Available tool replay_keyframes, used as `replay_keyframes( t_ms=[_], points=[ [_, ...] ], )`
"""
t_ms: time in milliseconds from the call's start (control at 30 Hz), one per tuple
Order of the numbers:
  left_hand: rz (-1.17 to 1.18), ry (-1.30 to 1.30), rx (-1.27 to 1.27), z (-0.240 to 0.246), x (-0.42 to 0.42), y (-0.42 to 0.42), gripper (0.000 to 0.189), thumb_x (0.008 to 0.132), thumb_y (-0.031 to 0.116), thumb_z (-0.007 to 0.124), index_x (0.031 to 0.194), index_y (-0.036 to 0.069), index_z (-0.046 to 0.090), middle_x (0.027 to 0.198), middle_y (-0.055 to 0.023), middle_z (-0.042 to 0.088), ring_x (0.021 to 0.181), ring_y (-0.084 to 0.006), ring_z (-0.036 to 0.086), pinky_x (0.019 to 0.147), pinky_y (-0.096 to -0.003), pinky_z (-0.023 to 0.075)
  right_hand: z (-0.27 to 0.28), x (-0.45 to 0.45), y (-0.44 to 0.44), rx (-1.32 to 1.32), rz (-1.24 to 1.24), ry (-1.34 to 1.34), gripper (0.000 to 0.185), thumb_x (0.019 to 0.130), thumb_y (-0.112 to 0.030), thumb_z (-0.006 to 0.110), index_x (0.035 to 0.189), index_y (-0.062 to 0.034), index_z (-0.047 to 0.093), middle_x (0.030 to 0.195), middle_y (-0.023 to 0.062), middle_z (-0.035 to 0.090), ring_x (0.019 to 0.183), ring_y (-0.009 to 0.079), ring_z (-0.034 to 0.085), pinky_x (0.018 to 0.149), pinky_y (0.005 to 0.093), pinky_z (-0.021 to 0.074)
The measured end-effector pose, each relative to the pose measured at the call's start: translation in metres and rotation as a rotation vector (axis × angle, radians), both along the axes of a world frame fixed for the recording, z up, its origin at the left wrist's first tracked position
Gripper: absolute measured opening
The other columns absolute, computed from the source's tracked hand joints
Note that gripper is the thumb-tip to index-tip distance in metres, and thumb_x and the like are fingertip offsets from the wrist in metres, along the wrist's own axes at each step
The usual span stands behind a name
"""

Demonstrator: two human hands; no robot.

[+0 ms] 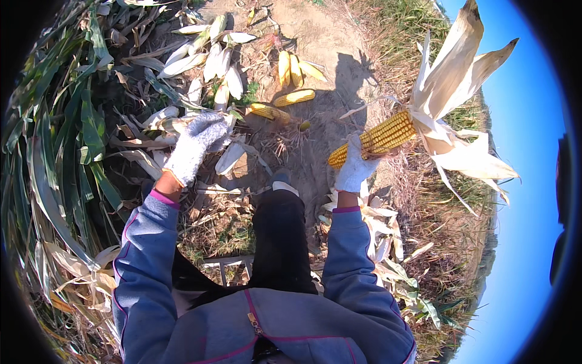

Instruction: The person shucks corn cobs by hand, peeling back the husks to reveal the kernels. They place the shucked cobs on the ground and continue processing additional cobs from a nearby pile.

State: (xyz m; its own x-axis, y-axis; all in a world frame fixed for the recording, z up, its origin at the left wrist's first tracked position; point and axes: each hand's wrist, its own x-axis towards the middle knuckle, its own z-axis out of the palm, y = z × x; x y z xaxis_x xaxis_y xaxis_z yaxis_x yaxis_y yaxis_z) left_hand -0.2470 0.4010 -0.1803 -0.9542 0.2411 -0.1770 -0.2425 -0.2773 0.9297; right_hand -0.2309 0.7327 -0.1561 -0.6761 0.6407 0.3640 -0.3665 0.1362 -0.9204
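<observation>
My right hand (357, 166), in a white knit glove, grips a yellow ear of corn (393, 132) near its lower end. Pale dry husks (448, 82) spread out from the ear's far end, leaving the kernels bare. My left hand (198, 141), gloved too, is raised over several ears in whitish husks (218, 59). Its fingers are curled, and I cannot tell whether anything is in them. Between my hands, bare yellow ears (294, 97) lie on the soil, some of them side by side farther off.
Green corn stalks and leaves (68, 118) are heaped along the left. Stripped husks (384, 227) lie beside my right forearm. A metal frame (227, 262) shows by my legs. Dry grass (436, 195) borders the bare soil (318, 27) on the right.
</observation>
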Motion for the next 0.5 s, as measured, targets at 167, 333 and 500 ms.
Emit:
replay_keyframes(
  t_ms=[167,333,500],
  points=[
    [0.002,0.031,-0.05,-0.014,-0.003,0.004,0.035,0.092,0.018,0.058,0.123,0.002,0.053,0.11,-0.0083,0.062,0.101,-0.0175,0.061,0.085,-0.0312,0.0509,-0.144,0.038,0.031,0.017,0.393,-1.052,0.044,0.074,-0.01,0.074,0.112,0.0011,0.055,0.094,0.0082,0.063,0.081,0.016,0.061,0.073,0.0307,0.0499],
    [-0.018,0.053,-0.109,-0.017,-0.002,-0.001,0.023,0.089,0.01,0.061,0.11,0.003,0.062,0.112,-0.0074,0.059,0.106,-0.018,0.058,0.086,-0.0309,0.0513,-0.092,0.037,0.03,-0.084,0.373,-0.846,0.028,0.077,-0.009,0.068,0.102,0.0,0.061,0.083,0.0042,0.064,0.071,0.0138,0.06,0.064,0.029,0.0495],
    [-0.021,0.026,-0.084,-0.006,-0.003,0.005,0.022,0.085,-0.001,0.061,0.106,0.002,0.064,0.12,-0.0096,0.052,0.111,-0.021,0.054,0.089,-0.0318,0.0505,-0.003,0.001,0.086,0.167,0.197,-0.397,0.029,0.08,-0.008,0.067,0.106,0.0018,0.059,0.089,0.0063,0.064,0.071,0.0144,0.06,0.061,0.028,0.0496]
  ],
)
